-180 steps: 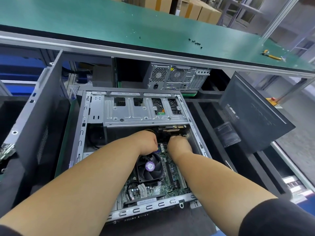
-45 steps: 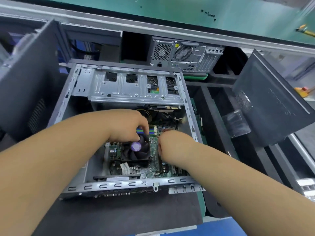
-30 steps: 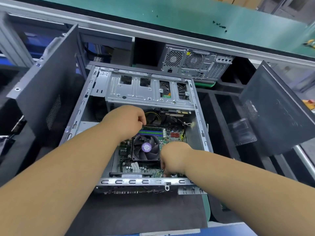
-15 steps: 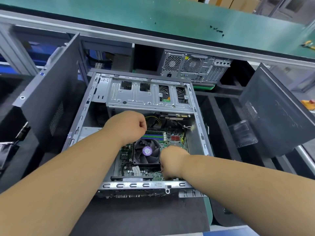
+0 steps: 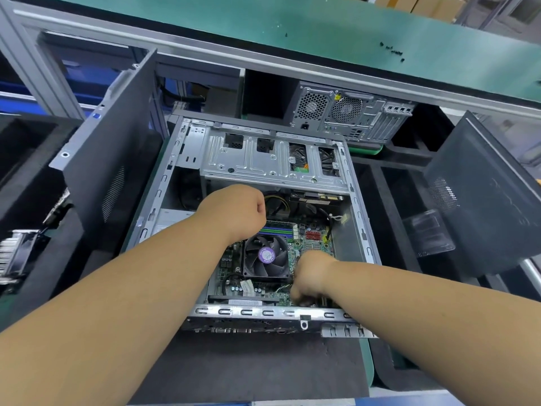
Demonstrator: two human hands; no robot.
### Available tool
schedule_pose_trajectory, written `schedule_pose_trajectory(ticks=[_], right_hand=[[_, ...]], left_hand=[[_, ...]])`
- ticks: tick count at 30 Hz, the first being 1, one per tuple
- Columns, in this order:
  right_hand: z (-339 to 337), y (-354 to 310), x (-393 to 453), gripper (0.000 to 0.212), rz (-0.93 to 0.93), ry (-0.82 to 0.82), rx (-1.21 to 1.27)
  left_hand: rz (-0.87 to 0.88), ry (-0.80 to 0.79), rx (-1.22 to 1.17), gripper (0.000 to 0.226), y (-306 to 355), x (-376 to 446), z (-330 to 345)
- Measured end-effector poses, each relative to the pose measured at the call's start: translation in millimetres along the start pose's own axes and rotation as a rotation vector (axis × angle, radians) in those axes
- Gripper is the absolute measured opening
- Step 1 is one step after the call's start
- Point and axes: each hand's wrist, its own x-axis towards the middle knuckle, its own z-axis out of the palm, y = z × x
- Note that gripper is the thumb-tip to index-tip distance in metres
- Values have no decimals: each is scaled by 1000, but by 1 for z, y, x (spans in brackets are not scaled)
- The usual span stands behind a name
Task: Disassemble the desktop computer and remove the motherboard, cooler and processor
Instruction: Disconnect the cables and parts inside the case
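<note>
Case (image 5: 164,183) open; motherboard (image 5: 314,244) and cooler (image 5: 265,255) still mounted, processor unseen. Left hand (image 5: 234,212) fisted, apparently empty; right hand (image 5: 311,276) curled low, grip indiscernible.

cooler (image 5: 265,255) on motherboard (image 5: 314,244) inside open case (image 5: 355,218), drive cage (image 5: 263,159) behind, second computer (image 5: 351,114) farther back

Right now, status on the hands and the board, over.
Left hand fisted above the memory slots. Right hand curled low on the motherboard near edge, hold hidden. Cooler still mounted. Drive cage overhangs.
</note>
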Motion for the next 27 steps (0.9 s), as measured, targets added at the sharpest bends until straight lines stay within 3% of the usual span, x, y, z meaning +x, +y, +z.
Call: schedule_pose_trajectory(ticks=[7,11,17,22,27], right_hand=[[-2,-3,-3,24,24,-23,-18],[-5,-2,-7,34,65,-65,92],[-6,-3,-12,10,29,-37,87],[-7,-2,-16,20,57,-76,240],[-9,0,-16,13,41,-85,117]], left_hand=[[14,1,-10,14,-1,1,1],[17,-2,-1,14,-1,2,2],[21,2,7,15,-2,2,2],[8,11,21,15,-1,2,3],[12,2,20,15,-2,2,2]])
